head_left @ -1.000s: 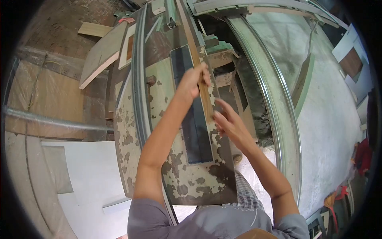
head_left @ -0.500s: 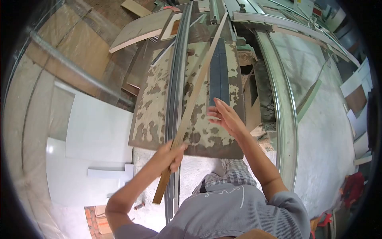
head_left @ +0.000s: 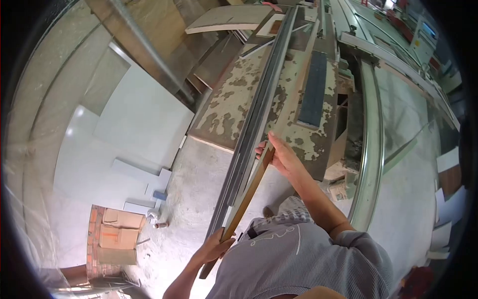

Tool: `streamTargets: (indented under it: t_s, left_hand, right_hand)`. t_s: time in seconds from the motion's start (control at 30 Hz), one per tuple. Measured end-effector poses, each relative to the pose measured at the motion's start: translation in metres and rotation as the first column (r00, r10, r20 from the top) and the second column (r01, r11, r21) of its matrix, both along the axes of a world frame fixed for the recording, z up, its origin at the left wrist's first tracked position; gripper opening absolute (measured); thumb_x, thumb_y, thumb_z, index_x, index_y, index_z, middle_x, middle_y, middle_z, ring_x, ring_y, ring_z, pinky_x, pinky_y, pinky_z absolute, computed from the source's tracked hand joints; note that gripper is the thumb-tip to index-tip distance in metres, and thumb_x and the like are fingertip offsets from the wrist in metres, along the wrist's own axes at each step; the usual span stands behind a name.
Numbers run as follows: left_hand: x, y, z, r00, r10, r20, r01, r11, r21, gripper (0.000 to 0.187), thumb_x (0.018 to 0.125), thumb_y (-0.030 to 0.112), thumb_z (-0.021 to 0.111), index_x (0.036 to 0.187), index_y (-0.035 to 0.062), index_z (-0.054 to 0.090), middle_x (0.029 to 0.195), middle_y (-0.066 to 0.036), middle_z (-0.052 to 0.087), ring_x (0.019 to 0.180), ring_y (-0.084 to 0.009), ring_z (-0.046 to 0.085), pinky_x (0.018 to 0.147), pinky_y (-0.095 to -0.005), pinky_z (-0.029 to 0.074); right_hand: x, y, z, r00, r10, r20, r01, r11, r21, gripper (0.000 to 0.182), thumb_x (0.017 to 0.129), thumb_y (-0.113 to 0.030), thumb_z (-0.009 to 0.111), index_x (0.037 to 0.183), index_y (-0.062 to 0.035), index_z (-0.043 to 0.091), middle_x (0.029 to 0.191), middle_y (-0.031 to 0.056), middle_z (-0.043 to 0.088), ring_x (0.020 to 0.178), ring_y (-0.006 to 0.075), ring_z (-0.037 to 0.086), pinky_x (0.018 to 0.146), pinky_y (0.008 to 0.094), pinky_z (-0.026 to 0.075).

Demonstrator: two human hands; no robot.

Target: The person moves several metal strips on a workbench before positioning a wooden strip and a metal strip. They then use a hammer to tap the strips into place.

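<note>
A long narrow wooden strip (head_left: pixel 252 190) slants from my waist to the far end of the worktable. Near its close end, my left hand (head_left: pixel 215 247) is closed around it. Farther along, my right hand (head_left: pixel 283 155) grips the same strip, thumb on top and fingers curled under. Long dark metal profiles (head_left: pixel 256 112) lie lengthwise just left of the strip, their near ends jutting past the table edge. A dark blue-grey flat board (head_left: pixel 313 89) rests on the blotchy worktable (head_left: pixel 219 119), right of the strip.
White panels (head_left: pixel 144 109) lie at the left, with a cardboard piece (head_left: pixel 118 236) closer to me. A metal rail (head_left: pixel 369 144) runs along the right. Beyond the table's far left stands a pale board (head_left: pixel 229 17). Clear plastic sheeting (head_left: pixel 30 124) hangs at far left.
My right hand, open and apart before, has closed on the wooden strip. My left hand has slid to its near end. The view has turned, showing more floor at the left.
</note>
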State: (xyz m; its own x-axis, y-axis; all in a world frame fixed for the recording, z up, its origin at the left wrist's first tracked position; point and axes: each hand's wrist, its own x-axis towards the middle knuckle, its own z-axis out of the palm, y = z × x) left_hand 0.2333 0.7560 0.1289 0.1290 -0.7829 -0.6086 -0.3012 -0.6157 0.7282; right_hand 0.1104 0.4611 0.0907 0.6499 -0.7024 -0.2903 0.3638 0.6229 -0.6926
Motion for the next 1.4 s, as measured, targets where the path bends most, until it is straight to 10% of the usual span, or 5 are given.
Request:
streamTargets:
  t_s: [0.6, 0.87, 1.07, 1.3, 1.4]
  left_hand:
    - [0.014, -0.145, -0.063, 0.990, 0.136, -0.024, -0.138, 0.973, -0.186, 0.029, 0.089, 0.023, 0.054, 0.101, -0.0027, 0.046, 0.059, -0.004, 0.048, 0.041, -0.0104, 0.046, 0.040, -0.0264, 0.039]
    - [0.048, -0.239, -0.098, 0.811, 0.200, 0.550, 0.091, 0.885, -0.456, 0.035, 0.083, 0.027, 0.059, 0.099, -0.0024, 0.052, 0.089, -0.022, 0.061, 0.081, -0.0317, 0.062, 0.072, -0.0426, 0.048]
    - [0.039, -0.271, -0.082, 0.657, 0.087, 0.749, 0.150, 0.958, -0.243, 0.038, 0.083, 0.032, 0.058, 0.103, 0.0009, 0.055, 0.107, -0.021, 0.054, 0.103, -0.0380, 0.051, 0.086, -0.0461, 0.042]
    - [0.081, -0.250, -0.128, 0.625, 0.441, 0.644, 0.019, 0.816, -0.578, 0.038, 0.085, 0.035, 0.056, 0.107, 0.0039, 0.059, 0.108, -0.020, 0.057, 0.102, -0.0376, 0.053, 0.084, -0.0467, 0.043]
    - [0.090, -0.232, -0.139, 0.808, 0.276, 0.520, -0.058, 0.916, -0.397, 0.035, 0.084, 0.025, 0.058, 0.109, 0.0010, 0.058, 0.084, -0.021, 0.061, 0.082, -0.0352, 0.059, 0.074, -0.0425, 0.046]
  right_hand:
    - [0.030, -0.161, -0.041, 0.763, 0.009, -0.646, -0.345, 0.851, -0.395, 0.064, 0.085, -0.049, 0.057, 0.128, -0.0043, 0.040, 0.105, 0.0099, 0.055, 0.090, 0.0208, 0.057, 0.083, 0.0398, 0.052]
    - [-0.032, -0.110, -0.090, 0.889, 0.055, -0.454, -0.221, 0.920, -0.323, 0.053, 0.089, -0.045, 0.052, 0.125, -0.0073, 0.046, 0.102, 0.0077, 0.053, 0.088, 0.0167, 0.056, 0.073, 0.0296, 0.049]
    - [-0.071, -0.038, -0.102, 0.882, 0.201, -0.426, -0.304, 0.934, -0.188, 0.046, 0.093, -0.038, 0.047, 0.123, -0.0040, 0.048, 0.099, 0.0082, 0.056, 0.086, 0.0159, 0.056, 0.075, 0.0301, 0.048]
    - [-0.071, -0.019, -0.084, 0.865, 0.209, -0.456, -0.332, 0.920, -0.207, 0.046, 0.093, -0.037, 0.046, 0.123, -0.0020, 0.048, 0.098, 0.0091, 0.056, 0.087, 0.0164, 0.056, 0.077, 0.0297, 0.047]
    - [-0.058, -0.013, -0.075, 0.834, 0.198, -0.515, -0.367, 0.896, -0.250, 0.047, 0.093, -0.037, 0.045, 0.123, -0.0010, 0.047, 0.098, 0.0098, 0.056, 0.088, 0.0169, 0.057, 0.077, 0.0301, 0.047]
